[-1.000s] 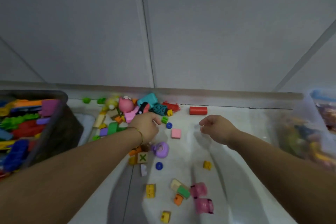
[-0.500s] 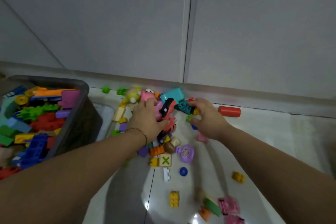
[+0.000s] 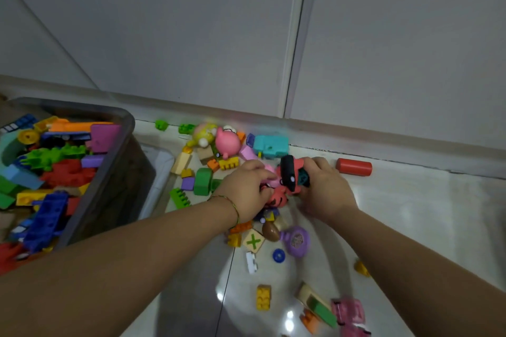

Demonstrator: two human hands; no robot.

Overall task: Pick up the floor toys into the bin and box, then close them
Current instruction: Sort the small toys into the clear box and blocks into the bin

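Observation:
A scatter of coloured toys covers the pale floor by the wall. My left hand [image 3: 246, 189] and my right hand [image 3: 325, 189] are cupped together around a clump of red and pink toys [image 3: 279, 194], with a black and red piece [image 3: 290, 175] sticking up between them. A dark grey bin [image 3: 120, 161] full of building blocks stands at the left. A pink pig figure [image 3: 227, 142], a teal block [image 3: 271, 146] and a red cylinder [image 3: 354, 167] lie near the wall.
A purple round toy [image 3: 297, 241], a wooden cube with a green X [image 3: 254, 241], a blue button [image 3: 278, 255] and a yellow brick [image 3: 263, 297] lie closer to me. Pink toys [image 3: 349, 312] sit at the lower right. A grey wall with a skirting runs behind.
Both hands have come together over the pile and closed around the red and pink toys. The view has swung left, so the bin shows more and the clear box at the right has left view.

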